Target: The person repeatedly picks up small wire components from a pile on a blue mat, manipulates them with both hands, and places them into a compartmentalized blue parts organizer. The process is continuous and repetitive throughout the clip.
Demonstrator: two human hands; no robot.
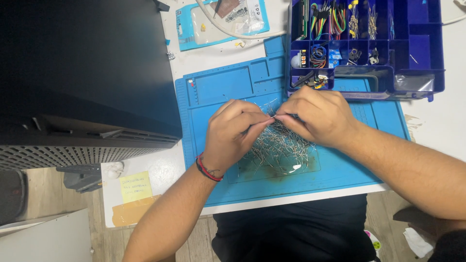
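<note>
White tabletop, scuffed and stained, carries a blue silicone mat (218,87) with moulded trays along its top edge. At the mat's centre lies one tangled pile of thin metal wires (281,148), springy and bright, spread over a clear plastic sheet. Two bare hands meet just above the pile: the left hand (232,133), with a red-and-black cord at its wrist, and the right hand (318,116), fingertips of both pinched together on a single wire (277,117) stretched between them. Beyond the mat's top right corner sits one blue plastic organiser (417,53), its many square compartments holding coloured jumper leads and small parts. Left of the mat stands a black case (87,73) with a mesh grille. One yellow sticky note (135,186) lies below the case, near the mat's lower left corner.
</note>
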